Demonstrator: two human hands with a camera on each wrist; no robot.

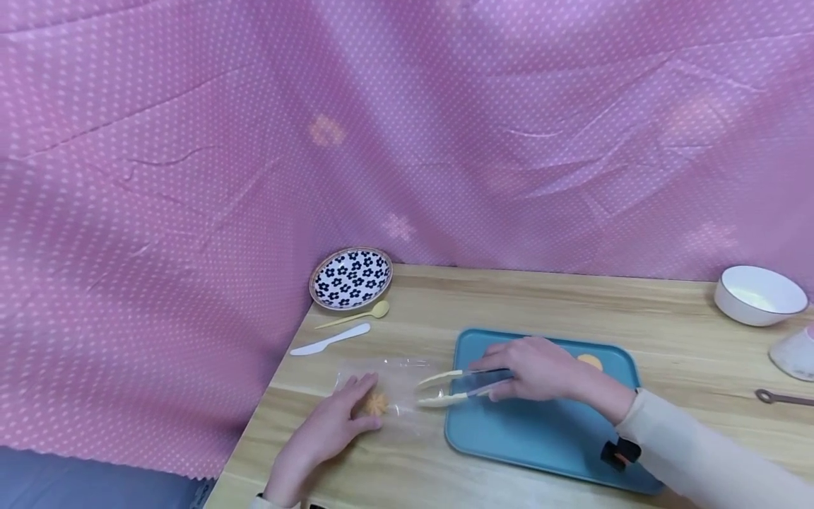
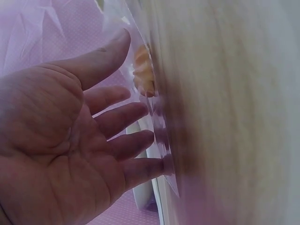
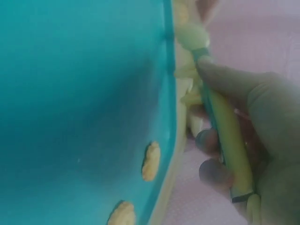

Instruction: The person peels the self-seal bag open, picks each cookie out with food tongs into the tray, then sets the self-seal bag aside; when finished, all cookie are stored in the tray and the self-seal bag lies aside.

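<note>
My left hand (image 1: 331,428) rests with relaxed, spread fingers on a clear plastic bag (image 1: 407,373) on the table. Inside the bag lies a ridged, flower-shaped cookie (image 1: 376,404); the left wrist view shows this cookie (image 2: 143,72) close past the thumb and fingertips. Above the blue tray (image 1: 528,435), my right hand (image 1: 537,367) grips tongs (image 1: 444,400) with cream tips. The tips stand apart, pointing left over the bag's right side, with nothing visible between them. Two cookies (image 3: 151,161) lie on the tray in the right wrist view; my right arm partly covers the tray in the head view.
Behind the bag lie a white knife (image 1: 331,341), a yellow spoon (image 1: 352,317) and a flower-patterned dish (image 1: 352,280). A white bowl (image 1: 759,297), a pale cup (image 1: 795,353) and a brown handle (image 1: 785,399) are at the right. A pink dotted curtain (image 1: 509,141) borders the table.
</note>
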